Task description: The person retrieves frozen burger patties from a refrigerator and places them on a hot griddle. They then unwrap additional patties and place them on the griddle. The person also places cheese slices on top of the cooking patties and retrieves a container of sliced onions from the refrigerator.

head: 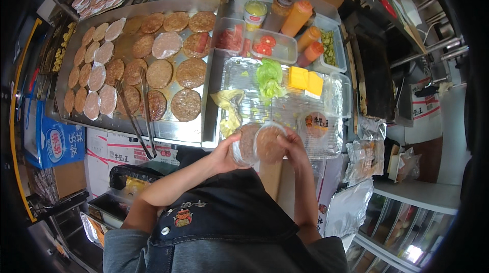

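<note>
My left hand (222, 157) grips a round brown piece that looks like a burger patty (247, 144), with clear film at its edge. Another such round piece (270, 144), also edged with film, is held at its right side by my right hand (293, 144). The two overlap in front of my apron, over the near edge of a foil-lined tray (263, 114). Lettuce leaves (269, 78) and yellow cheese slices (305, 81) lie on this tray. At its left is a crumpled yellowish wrapper or cloth (230, 110). A printed clear bag (317, 124) lies at its right.
A flat griddle (187, 129) at the left carries many patties, some film-covered. Metal tongs (147, 120) jut over its front edge. Behind the tray stand sauce bottles (297, 17), a tub with tomato slices (280, 47) and a pickle container (329, 45). A dark cooker (372, 70) is at right.
</note>
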Demonstrator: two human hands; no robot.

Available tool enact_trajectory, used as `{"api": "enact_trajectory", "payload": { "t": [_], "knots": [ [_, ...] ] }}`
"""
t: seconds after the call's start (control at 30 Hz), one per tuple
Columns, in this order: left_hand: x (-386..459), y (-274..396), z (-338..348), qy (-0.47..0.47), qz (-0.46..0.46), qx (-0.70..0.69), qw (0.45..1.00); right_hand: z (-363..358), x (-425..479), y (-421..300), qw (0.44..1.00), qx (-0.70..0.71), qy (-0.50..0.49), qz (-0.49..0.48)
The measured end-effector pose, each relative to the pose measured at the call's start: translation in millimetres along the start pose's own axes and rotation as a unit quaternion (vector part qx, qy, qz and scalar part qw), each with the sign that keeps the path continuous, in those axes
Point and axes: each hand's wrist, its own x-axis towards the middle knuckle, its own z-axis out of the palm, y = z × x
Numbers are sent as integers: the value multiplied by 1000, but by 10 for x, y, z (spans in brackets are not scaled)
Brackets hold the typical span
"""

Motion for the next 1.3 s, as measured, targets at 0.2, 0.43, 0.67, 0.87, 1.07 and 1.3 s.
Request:
{"api": "enact_trajectory", "payload": {
  "t": [0.2,0.43,0.67,0.87,1.07,1.3],
  "knots": [
    [112,66,65,-52,-24,-85,995,-737,580,749,950,-262,165,-49],
    [435,8,-70,22,-67,3,997,-143,397,196,974,-200,-10,-107],
    [581,-55,-23,73,-76,84,991,75,216,32,970,-216,-80,-81],
    [716,-142,-138,96,-83,28,991,-29,71,127,920,-338,15,-195],
    [615,-91,-126,164,5,-58,985,-532,436,476,972,-182,79,-125],
    [634,-99,-103,193,-21,-32,980,-438,496,419,679,-664,166,-267]
  ]
}}
